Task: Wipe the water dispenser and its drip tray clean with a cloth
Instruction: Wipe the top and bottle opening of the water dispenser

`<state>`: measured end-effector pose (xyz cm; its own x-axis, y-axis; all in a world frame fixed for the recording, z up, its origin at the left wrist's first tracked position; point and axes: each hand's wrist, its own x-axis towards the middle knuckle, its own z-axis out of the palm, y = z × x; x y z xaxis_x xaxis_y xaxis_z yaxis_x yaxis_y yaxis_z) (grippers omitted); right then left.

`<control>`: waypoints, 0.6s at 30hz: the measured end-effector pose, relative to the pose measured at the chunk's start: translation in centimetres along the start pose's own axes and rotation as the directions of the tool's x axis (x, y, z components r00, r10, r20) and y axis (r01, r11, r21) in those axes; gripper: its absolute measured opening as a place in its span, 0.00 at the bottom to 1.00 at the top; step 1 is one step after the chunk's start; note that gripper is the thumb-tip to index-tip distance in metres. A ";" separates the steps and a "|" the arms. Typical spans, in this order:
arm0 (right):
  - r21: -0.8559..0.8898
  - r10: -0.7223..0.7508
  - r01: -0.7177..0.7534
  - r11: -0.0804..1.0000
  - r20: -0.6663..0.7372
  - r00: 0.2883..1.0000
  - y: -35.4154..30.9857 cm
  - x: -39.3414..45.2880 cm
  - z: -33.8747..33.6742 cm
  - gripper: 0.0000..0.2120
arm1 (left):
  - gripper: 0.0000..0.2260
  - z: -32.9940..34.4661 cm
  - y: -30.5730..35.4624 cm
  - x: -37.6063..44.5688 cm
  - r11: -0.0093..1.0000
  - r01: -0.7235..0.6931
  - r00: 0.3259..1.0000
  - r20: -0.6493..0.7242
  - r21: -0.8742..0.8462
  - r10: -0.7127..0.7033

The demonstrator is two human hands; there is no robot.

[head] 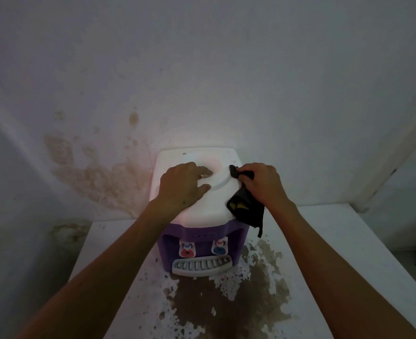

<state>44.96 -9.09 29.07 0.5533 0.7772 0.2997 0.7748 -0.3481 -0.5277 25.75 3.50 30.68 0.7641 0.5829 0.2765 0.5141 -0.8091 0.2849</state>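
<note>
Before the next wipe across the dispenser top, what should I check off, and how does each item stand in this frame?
1. Cloth gripped by right hand: ok.
2. Left hand steadying the dispenser top: ok.
3. Cloth flat on the top: not ok, most hangs off the right edge.
4. Drip tray in place at the front: ok.
5. Tray clean: cannot tell.
6. Dispenser standing upright on the table: ok.
</note>
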 end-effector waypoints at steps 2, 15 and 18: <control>0.026 -0.070 0.069 0.997 0.038 0.997 0.3 -1.2 -0.4 0.12 | 0.17 0.2 0.5 0.2 0.999 0.003 1.000 0.008 0.044 -0.004; 0.028 -0.188 0.187 0.982 0.042 0.981 1.1 0.2 0.1 0.13 | 0.16 0.3 1.6 1.5 0.992 0.088 0.992 0.084 0.086 -0.095; 0.013 -0.104 0.104 0.994 0.027 0.994 0.6 2.1 0.1 0.11 | 0.16 0.4 2.0 1.3 0.986 0.142 0.987 0.067 0.087 -0.147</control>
<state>46.51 -7.62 29.28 0.4608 0.8233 0.3313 0.8242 -0.2586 -0.5038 27.96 2.58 31.21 0.7042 0.6895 0.1697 0.6489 -0.7219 0.2404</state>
